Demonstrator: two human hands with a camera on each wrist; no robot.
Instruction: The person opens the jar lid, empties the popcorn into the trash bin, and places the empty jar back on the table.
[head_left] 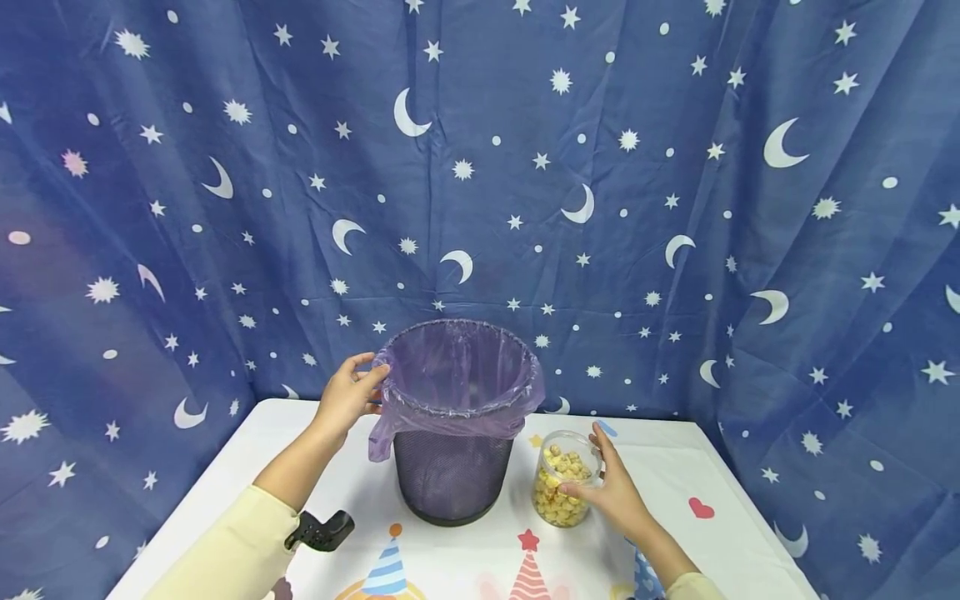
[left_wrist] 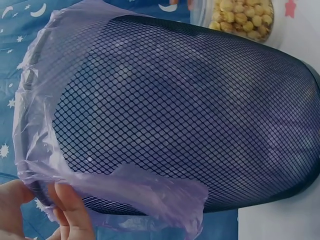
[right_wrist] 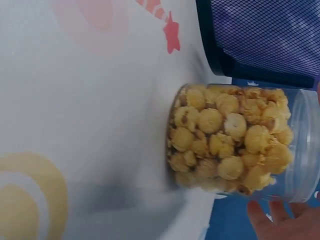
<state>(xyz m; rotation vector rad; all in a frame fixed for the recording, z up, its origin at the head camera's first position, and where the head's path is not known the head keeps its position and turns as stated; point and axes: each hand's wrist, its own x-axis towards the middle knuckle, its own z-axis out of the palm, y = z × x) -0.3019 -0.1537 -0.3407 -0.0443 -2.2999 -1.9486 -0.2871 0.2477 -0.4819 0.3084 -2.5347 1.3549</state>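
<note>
A black mesh wastebasket (head_left: 452, 475) lined with a purple plastic bag (head_left: 457, 379) stands upright mid-table. My left hand (head_left: 371, 379) holds its left rim, fingers curled over the folded-down bag edge; in the left wrist view the fingertips (left_wrist: 70, 210) press on the bag (left_wrist: 150, 192) against the mesh (left_wrist: 190, 110). Right of the basket stands a clear jar of popcorn (head_left: 561, 487), open at the top. My right hand (head_left: 588, 467) wraps around its right side, thumb across the front. The right wrist view shows the jar (right_wrist: 230, 140) on the cloth with fingertips (right_wrist: 280, 220) by its rim.
A white tablecloth (head_left: 720, 475) printed with party hats, stars and a red heart (head_left: 701, 507) covers the table. A blue star-and-moon curtain (head_left: 480, 167) hangs close behind. A black wrist mount (head_left: 322, 531) sits on my left forearm. The table edges run near both sides.
</note>
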